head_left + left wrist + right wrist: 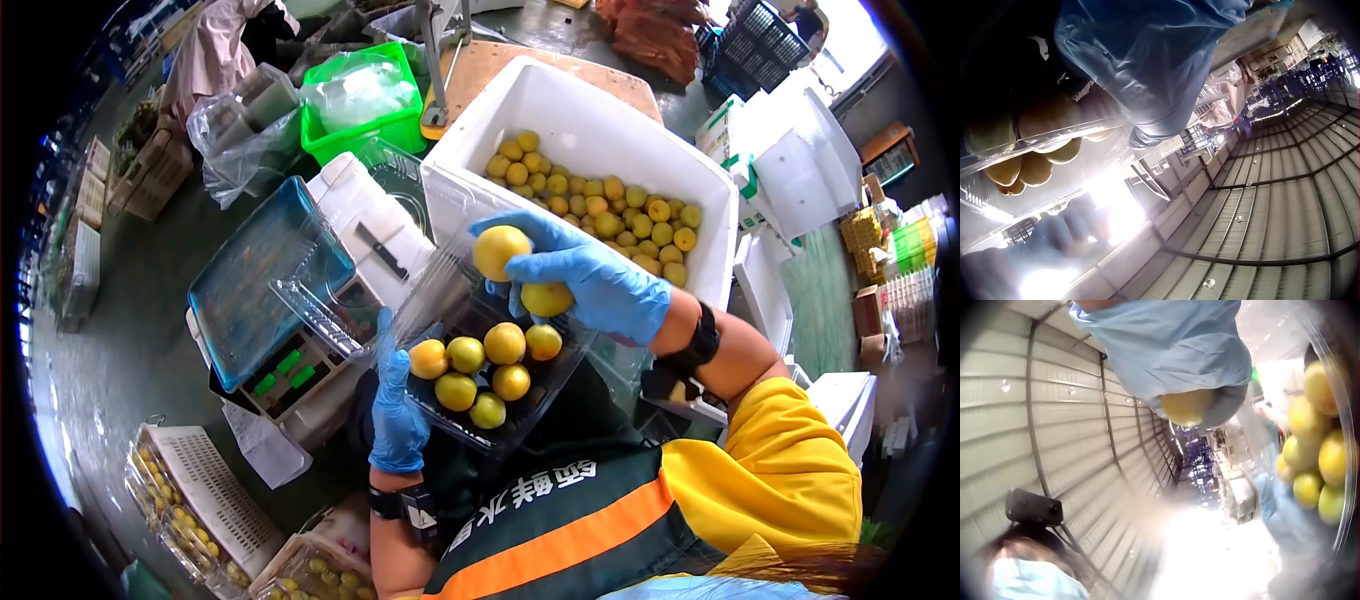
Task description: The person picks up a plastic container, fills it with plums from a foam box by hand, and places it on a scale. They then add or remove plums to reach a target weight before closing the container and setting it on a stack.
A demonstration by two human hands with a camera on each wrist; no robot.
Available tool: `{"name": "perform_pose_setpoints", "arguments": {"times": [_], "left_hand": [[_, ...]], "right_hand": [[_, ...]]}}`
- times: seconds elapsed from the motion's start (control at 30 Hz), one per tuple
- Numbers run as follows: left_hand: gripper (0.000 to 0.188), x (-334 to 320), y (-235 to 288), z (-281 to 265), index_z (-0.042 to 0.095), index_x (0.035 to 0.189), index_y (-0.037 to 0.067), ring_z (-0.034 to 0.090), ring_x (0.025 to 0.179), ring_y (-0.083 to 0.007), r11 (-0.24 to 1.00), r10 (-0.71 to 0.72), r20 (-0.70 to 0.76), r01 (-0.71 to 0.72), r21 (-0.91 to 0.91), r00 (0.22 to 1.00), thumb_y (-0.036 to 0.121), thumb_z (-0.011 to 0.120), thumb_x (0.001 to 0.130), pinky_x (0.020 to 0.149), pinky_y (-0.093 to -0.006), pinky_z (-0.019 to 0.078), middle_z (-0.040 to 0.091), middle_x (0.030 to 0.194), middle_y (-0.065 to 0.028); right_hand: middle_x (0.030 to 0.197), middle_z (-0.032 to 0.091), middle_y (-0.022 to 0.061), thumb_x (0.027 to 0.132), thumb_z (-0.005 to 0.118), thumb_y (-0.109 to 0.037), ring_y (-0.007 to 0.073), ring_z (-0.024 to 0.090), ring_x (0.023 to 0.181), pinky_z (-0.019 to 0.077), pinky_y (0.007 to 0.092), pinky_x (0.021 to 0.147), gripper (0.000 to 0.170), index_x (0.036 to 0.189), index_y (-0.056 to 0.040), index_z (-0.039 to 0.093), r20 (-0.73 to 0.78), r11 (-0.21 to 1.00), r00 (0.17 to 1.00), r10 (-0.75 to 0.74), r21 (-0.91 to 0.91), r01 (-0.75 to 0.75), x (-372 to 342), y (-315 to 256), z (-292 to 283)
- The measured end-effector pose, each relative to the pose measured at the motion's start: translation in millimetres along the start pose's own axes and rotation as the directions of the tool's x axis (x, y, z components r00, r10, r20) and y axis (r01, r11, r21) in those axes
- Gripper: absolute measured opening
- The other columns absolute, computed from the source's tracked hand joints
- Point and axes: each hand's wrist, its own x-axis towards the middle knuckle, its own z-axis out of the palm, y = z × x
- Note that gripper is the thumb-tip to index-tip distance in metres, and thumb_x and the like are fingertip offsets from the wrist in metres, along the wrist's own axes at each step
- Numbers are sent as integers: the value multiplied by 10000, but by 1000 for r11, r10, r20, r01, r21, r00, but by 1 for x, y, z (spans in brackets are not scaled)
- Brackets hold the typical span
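My blue-gloved right hand [590, 285] holds two round yellow fruits [502, 253] over a clear plastic box [548, 395] of similar fruit, whose side my blue-gloved left hand [399, 415] grips. Beyond it sits a white foam bin [590, 140], partly filled with yellow fruit.

Left hand [400, 415]: at left, one digit extended upward. Right hand [590, 280]: at right, fingers curled.
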Motion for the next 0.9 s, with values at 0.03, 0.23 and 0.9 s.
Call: {"name": "perform_pose_setpoints", "arguments": {"times": [0.03,0.23,0.9], "left_hand": [[620,0,0,0,214,1567,79,477,1313,-266,1000,-11,14,11,-27,1000,287,470,1042,1136,-415,369,399,1500,-128],[718,2,0,0,123,1597,159,462,1335,-307,996,13,13,-14,83,1000,332,506,1014,1149,-435,342,382,1515,-173],[727,1,0,4,119,1594,152,472,1327,-310,998,-52,-13,51,-35,999,290,520,1003,1135,-438,373,371,1513,-180]], "right_hand": [[1158,613,96,902,658,-126,190,617,976,510,297,824,448,1336,-105,551,32,929,998,-46,-367,55,6,-4,0],[983,590,169,821,611,-54,356,645,903,550,424,785,490,1286,-209,609,513,-256,852,-108,-842,475,38,25,-9],[1148,630,105,761,860,-219,211,631,1026,526,342,893,556,1212,-85,564,303,579,929,-214,-727,370,11,30,-12]]}}
